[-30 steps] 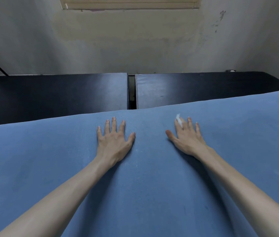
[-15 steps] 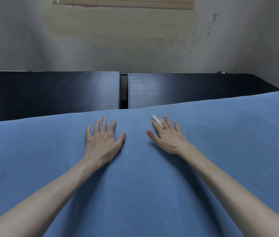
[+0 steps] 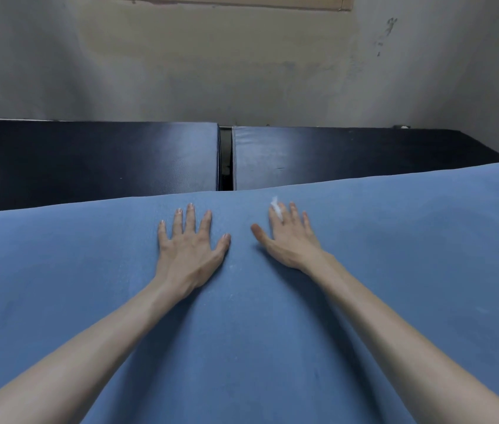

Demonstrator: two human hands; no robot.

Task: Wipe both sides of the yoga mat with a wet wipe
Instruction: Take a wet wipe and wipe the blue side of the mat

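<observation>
The mat (image 3: 257, 316) looks matt and finely grained, foam perhaps. At 12 o'clock, two dark pads (image 3: 95, 160) show smooth, faintly glossy vinyl; the wall (image 3: 242, 71) is rough, stained plaster.

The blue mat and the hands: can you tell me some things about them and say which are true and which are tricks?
1. Both hands lie flat on the blue mat. True: the left hand and the right hand both rest on it with straight fingers.
2. The white wipe is by the left hand. False: a bit of it shows between the right hand's fingers.
3. The mat is rolled up. False: it is spread out flat.
4. Two black pads lie behind the mat with a gap between them. True.
5. The hands are near the mat's far edge. True.
</observation>
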